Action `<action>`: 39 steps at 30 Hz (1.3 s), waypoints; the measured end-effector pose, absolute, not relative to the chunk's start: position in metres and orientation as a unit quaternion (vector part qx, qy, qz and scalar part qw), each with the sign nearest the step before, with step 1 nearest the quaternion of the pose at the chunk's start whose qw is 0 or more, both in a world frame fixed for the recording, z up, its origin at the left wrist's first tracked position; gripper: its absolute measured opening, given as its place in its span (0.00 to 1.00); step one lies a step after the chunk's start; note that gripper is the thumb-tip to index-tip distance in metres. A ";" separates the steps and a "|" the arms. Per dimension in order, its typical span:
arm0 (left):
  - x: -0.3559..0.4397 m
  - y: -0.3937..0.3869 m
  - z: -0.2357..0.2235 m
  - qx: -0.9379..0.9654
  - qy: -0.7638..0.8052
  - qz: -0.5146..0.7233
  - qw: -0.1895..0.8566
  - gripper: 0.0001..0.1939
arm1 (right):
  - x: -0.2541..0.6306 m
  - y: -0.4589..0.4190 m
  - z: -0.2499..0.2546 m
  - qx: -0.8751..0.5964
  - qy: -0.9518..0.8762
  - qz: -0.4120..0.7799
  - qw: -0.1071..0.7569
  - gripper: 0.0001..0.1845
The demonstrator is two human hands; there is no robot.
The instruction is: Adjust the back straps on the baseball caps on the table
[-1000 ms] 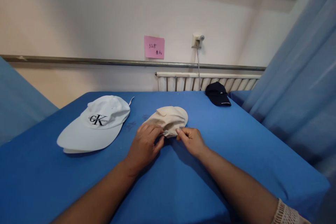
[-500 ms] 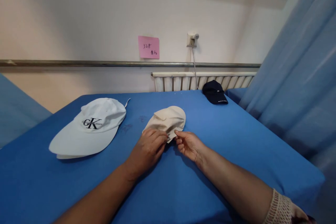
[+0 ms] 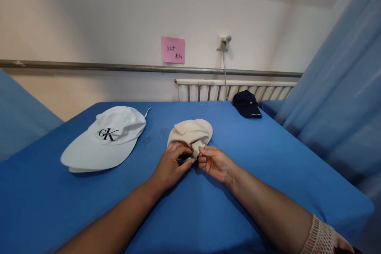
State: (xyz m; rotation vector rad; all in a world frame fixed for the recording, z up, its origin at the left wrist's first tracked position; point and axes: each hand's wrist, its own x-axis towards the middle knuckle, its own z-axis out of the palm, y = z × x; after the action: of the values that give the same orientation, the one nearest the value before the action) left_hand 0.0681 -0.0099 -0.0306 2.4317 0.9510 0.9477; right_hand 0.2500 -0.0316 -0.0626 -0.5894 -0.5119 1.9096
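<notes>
A beige cap (image 3: 190,131) lies in the middle of the blue-covered table, its brim pointing away to the right and its back edge toward me. My left hand (image 3: 172,164) grips the back edge near the strap, thumb and fingers curled around it. With thumb and forefinger, my right hand (image 3: 214,162) pinches the strap end (image 3: 197,149) just beside the left fingertips. A dark opening shows under the left fingers. To the left rests a white cap (image 3: 119,127) with black letters, stacked so that a second brim edge shows beneath it.
A navy cap (image 3: 247,104) sits at the table's far right corner. Behind the blue table (image 3: 190,214) are a white radiator (image 3: 205,92), a metal rail (image 3: 119,67) and a socket with a cord (image 3: 223,43). A blue curtain (image 3: 339,87) hangs along the right.
The left fingers have spread and the cap's back edge has lifted, showing a dark gap and more of the strap. The right hand keeps its pinch. The view has shifted slightly.
</notes>
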 end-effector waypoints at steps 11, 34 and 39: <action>0.075 -0.019 -0.036 0.856 0.361 0.343 0.137 0.15 | 0.253 -0.034 -0.058 -0.275 -0.235 0.772 0.522 0.11; 0.059 0.002 -0.031 0.709 0.419 0.355 0.443 0.14 | 0.252 -0.027 -0.074 -0.470 -0.700 0.277 0.461 0.08; 0.059 0.003 -0.030 0.715 0.418 0.351 0.437 0.14 | 0.250 -0.038 -0.061 -0.480 -0.768 0.165 0.390 0.23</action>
State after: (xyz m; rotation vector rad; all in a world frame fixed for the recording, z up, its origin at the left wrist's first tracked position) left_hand 0.0592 0.0034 -0.0305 1.7795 1.0399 0.8720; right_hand 0.2499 -0.0383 -0.0612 -1.2209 -1.9532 0.4182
